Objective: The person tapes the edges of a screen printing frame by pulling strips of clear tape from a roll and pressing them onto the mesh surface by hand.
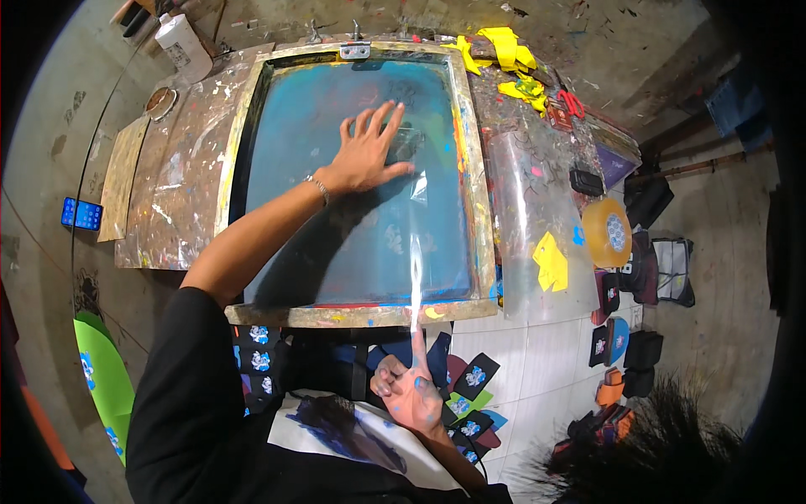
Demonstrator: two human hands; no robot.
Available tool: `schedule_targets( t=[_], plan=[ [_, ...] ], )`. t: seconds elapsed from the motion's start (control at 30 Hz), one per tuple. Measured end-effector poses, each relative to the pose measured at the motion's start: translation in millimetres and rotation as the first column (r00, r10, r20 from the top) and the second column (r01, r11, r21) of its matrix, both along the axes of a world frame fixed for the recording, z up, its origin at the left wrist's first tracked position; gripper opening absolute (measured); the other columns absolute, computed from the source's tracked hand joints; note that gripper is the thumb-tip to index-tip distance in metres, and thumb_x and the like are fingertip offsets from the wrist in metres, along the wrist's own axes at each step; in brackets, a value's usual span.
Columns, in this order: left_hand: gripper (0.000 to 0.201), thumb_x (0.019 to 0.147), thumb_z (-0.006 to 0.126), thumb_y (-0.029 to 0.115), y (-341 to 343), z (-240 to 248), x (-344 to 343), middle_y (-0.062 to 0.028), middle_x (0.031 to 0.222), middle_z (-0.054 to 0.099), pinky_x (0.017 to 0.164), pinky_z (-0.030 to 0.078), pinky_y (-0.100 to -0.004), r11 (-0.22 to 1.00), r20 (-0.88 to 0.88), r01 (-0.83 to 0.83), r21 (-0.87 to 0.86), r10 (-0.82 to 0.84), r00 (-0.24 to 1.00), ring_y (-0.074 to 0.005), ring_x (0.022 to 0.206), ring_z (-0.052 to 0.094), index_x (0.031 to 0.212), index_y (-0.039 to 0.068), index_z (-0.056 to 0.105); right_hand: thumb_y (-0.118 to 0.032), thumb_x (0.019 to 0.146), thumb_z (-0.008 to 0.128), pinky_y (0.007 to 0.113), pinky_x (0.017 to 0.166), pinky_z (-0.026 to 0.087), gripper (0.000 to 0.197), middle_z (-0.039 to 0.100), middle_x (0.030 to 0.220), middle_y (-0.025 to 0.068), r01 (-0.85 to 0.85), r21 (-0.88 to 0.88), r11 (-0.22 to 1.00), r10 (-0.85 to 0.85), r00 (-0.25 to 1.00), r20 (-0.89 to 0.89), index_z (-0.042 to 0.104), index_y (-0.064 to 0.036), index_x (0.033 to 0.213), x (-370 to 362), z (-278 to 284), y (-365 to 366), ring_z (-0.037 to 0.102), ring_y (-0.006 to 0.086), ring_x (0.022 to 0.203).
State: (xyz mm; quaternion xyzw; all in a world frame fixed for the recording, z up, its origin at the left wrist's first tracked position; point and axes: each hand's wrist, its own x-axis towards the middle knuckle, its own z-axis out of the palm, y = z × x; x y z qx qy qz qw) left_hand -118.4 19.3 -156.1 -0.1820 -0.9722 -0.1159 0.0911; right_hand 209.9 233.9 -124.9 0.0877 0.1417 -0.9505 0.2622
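While working over a big blue screen (290, 143) in a wooden frame (480, 227), holds the left hand (361, 160) wide open, with the fingers spread over the blue and nothing gripped. Holds the right hand (413, 399) low, by the near edge, with one finger pointing up to the end of a long clear strip (416, 269) and the others curled; cannot tell if gripping it. Has the strip over the right half of the screen, running from near the left thumb down to the near edge. Seems about halfway through laying the strip: has the far part over the blue, and probably has the near end left to stick down. Has the frame on a wooden counter (185, 176) splashed with paint, with a white bottle (185, 49) at the far left, yellow scraps (508, 50) and red scissors (571, 103) at the far right, and a fat roll of tape (609, 233) beside a see-through sheet (519, 210). Sees a lit phone (81, 213) off to the left, pale floor tiles (546, 353), and a green piece (105, 386) with blue prints.
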Motion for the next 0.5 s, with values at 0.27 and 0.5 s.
schedule_targets(
  t=[0.27, 0.5],
  plan=[
    [0.107, 0.084, 0.063, 0.066, 12.3, -9.5, 28.3, -0.0165, 0.158, 0.027, 0.109, 0.026, -0.0618, 0.997, -0.087, 0.049, -0.054, -0.054, 0.995, -0.0377, 0.139, 0.031, 0.157, 0.002, 0.017, -0.03, 0.089, 0.069, 0.037, 0.081, 0.041, 0.106, 0.056, 0.106, 0.0169, 0.007, 0.011, 1.0, -0.007, 1.0, 0.012, -0.007, -0.0266, 0.162, -0.6, 3.7, 0.4, 0.05, 0.0221, 0.083],
    [0.108, 0.085, 0.058, 0.068, 19.9, -1.0, 76.8, -0.0201, 0.156, 0.028, 0.112, 0.021, -0.0598, 0.984, -0.054, 0.157, -0.078, -0.162, 0.985, -0.037, 0.137, 0.032, 0.155, -0.004, 0.018, -0.029, 0.088, 0.07, 0.036, 0.079, 0.042, 0.107, 0.055, 0.106, 0.0178, -0.002, 0.063, 0.998, 0.003, 1.0, -0.023, -0.007, -0.026, 0.162, -5.9, 6.7, -0.8, 0.051, 0.0217, 0.082]
  ],
)
